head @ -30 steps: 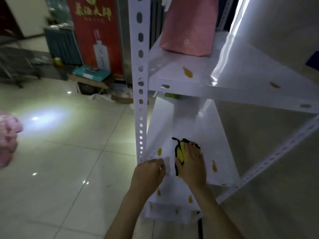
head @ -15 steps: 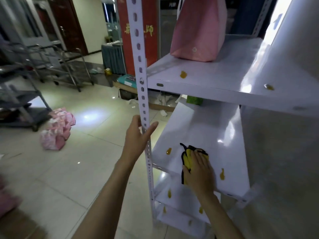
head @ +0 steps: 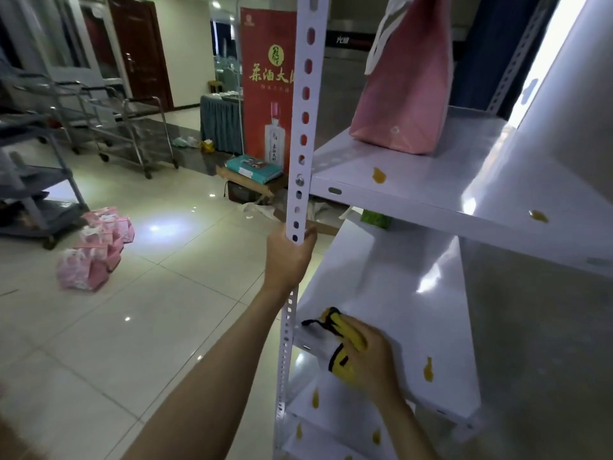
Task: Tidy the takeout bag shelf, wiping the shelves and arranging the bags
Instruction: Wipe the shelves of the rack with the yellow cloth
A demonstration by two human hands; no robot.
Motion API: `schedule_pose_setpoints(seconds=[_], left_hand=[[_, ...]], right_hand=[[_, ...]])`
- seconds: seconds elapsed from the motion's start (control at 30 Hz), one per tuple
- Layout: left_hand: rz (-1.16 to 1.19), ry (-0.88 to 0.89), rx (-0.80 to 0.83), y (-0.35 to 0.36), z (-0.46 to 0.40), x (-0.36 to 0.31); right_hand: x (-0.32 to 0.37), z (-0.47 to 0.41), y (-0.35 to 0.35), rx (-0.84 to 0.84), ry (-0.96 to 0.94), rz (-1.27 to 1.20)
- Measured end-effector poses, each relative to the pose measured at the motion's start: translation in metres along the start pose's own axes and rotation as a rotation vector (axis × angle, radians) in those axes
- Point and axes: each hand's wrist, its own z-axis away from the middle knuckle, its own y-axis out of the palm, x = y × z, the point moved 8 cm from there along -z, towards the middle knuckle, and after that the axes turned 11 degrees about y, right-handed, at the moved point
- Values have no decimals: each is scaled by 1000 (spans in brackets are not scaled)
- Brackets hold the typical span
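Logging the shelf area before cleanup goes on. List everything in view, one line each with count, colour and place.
shelf unit: one, white metal, right half of view, with stacked boards
upright post: one, white, perforated, front left corner of the shelf unit
stains: several, amber, spotted over the shelf boards
pink bag: one, pink with white handles, standing on the upper board
green item: one, green, back of the middle board, mostly hidden
cloth: one, yellow with black edging, on the middle board's front left
pink bags: a cluster, count unclear, on the floor at left
banner: one, red, behind the post
carts: several, metal, far left
left hand: grips the upright post
right hand: presses on the cloth
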Motion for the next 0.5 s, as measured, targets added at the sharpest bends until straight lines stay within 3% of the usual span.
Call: schedule_pose_setpoints(seconds=[0.07, 0.13, 0.27, 0.33, 0.4, 0.5], left_hand=[[14, 19, 3, 1, 1, 3], [34, 42, -22, 1, 0, 3], [11, 103, -41, 2, -2, -1], [3, 128, -41, 2, -2, -2], [-5, 159, -39, 1, -3, -3], [-26, 198, -45, 1, -4, -7]], right_hand=[[-3, -26, -3, -69, 177, -238], [5, -51, -2, -137, 189, -216], [13, -89, 26, -1, 210, -15], [13, -84, 55, 115, 105, 248], [9, -71, 75, 101, -40, 579], [9, -67, 75, 14, -7, 638]])
